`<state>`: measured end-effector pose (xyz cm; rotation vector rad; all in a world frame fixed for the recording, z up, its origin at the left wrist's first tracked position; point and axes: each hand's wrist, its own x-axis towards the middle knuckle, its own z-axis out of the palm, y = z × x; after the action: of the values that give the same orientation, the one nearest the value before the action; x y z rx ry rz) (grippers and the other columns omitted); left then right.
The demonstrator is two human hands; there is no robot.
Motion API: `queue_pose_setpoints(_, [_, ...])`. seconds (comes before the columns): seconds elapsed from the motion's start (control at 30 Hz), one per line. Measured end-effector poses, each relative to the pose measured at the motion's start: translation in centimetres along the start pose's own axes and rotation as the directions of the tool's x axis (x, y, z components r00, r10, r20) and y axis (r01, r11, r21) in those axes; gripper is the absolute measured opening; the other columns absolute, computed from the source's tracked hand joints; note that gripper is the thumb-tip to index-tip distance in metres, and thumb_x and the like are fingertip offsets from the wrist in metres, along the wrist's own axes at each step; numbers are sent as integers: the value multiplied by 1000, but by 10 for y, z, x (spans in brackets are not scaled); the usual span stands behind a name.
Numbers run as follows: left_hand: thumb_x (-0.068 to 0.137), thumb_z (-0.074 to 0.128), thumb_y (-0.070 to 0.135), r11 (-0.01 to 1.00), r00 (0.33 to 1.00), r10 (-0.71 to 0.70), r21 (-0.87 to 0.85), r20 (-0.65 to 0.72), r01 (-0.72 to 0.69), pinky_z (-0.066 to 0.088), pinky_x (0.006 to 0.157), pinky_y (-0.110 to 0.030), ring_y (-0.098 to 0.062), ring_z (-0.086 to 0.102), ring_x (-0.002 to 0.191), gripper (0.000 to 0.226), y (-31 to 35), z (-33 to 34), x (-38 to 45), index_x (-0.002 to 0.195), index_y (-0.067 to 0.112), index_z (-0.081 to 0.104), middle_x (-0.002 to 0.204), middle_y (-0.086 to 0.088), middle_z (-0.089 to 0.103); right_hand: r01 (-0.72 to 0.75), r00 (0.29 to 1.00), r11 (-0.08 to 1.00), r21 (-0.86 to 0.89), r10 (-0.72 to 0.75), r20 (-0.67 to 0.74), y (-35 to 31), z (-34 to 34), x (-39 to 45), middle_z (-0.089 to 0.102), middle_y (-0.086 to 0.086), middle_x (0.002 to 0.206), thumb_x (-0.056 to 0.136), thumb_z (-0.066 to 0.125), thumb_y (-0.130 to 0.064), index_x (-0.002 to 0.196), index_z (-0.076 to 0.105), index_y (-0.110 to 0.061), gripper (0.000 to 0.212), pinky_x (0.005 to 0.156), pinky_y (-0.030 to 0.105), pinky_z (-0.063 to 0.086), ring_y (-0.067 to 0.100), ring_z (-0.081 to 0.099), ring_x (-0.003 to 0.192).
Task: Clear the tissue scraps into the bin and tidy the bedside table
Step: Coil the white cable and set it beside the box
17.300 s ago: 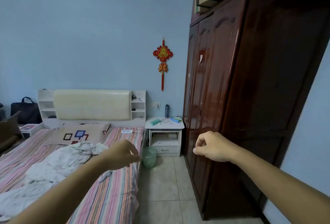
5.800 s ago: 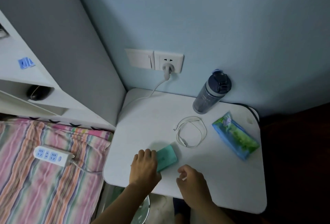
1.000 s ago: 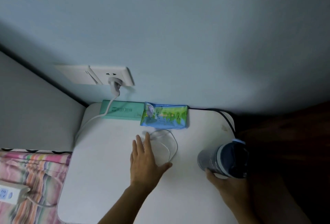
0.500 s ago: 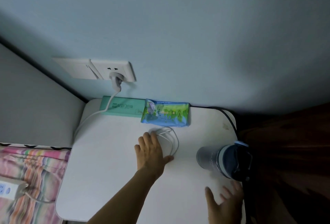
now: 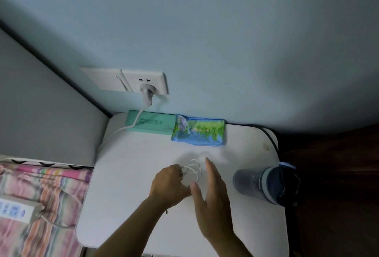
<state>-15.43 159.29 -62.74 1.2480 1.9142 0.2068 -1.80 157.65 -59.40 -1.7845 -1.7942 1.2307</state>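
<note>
Bedside table: left hand gripping cable

power strip cut off left, hands blurred

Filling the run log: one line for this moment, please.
left hand: grip on white cable | right hand: open beside cable | bottle: upright, right edge | tissue pack, green box: at wall
</note>
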Motion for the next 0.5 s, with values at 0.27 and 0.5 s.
queue_pose_setpoints(0.27, [68,55,4,953,970,52,-302,237,22,58,48,-40,-20,68,48,12,-19,-41,-28,80,5,57,63,-12,68,51,992,997,55,-57,112,-30,22,26,69,-6,99,98,48,-31,108,62,-23,18,79,27,51,9,63,90])
queue_pose_setpoints(0.5, [73,40,-4,779,964,18,-607,267,154,33,42,-24,-10,45,42,29,-24,-57,-44,97,3,56,56,-5,53,3,983,1000,27,-8,185,-52,49,40,62,-5,112,97,51,-32,113,55,-27,17,75,13,45,11,59,95])
